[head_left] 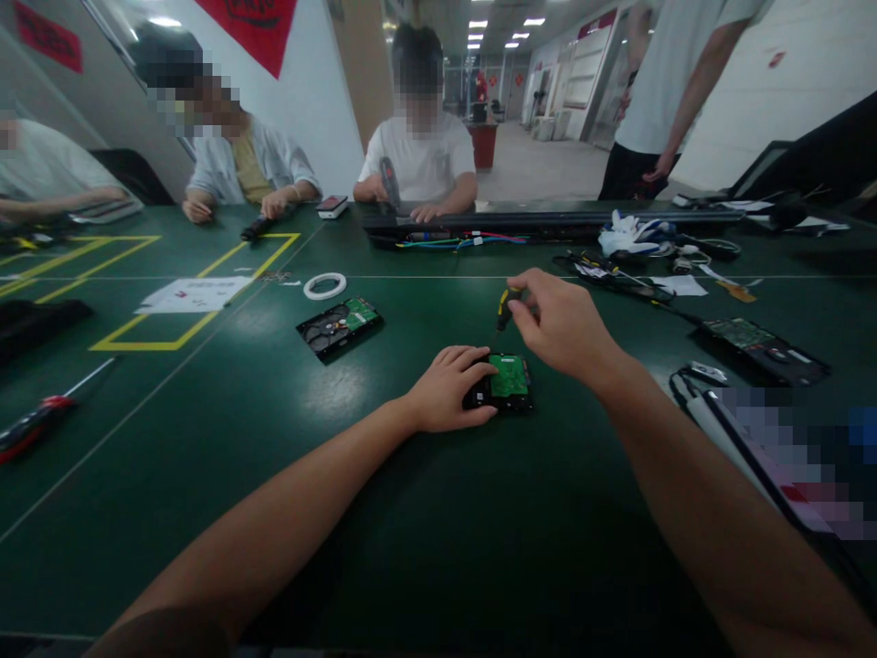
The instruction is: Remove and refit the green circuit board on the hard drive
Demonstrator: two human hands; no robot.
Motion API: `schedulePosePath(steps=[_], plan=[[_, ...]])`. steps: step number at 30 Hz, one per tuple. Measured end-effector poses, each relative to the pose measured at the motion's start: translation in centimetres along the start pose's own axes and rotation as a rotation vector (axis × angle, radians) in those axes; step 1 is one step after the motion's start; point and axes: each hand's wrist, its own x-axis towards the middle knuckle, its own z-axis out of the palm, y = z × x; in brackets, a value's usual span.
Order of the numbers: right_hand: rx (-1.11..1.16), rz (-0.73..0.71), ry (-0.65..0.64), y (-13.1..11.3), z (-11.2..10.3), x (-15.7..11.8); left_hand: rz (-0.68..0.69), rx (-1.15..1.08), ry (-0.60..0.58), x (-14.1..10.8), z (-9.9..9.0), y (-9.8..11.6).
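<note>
A hard drive [511, 376] lies flat on the green table in front of me, its green circuit board facing up. My left hand [452, 388] holds it from the left, thumb along the near edge and fingers over the far part, covering its left end. Above the far edge of the drive, my right hand [558, 320] pinches a small yellow and black screwdriver [506, 309], which points downward. Its thin tip is near the drive's far edge; whether it touches a screw I cannot tell.
A second hard drive [341, 327] lies to the left beside a white tape roll [324, 286]; a third drive [760, 350] is at right. A red and black screwdriver [41, 425] lies far left. Cables, white gloves [634, 235] and a long black bar [548, 221] line the back, where co-workers sit.
</note>
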Motion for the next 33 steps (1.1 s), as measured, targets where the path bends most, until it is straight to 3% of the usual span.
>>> schedulePosePath(steps=[9, 23, 33], plan=[[-0.002, -0.026, -0.031, 0.0, -0.2, 0.2, 0.008, 0.004, -0.003, 0.0, -0.1, 0.0], [0.020, 0.092, 0.038, 0.1, 0.8, 0.0, -0.005, 0.007, -0.009, 0.0, 0.0, -0.1], [0.104, 0.003, -0.078, -0.8, 0.2, 0.1, -0.004, 0.010, -0.004, 0.0, 0.0, 0.1]])
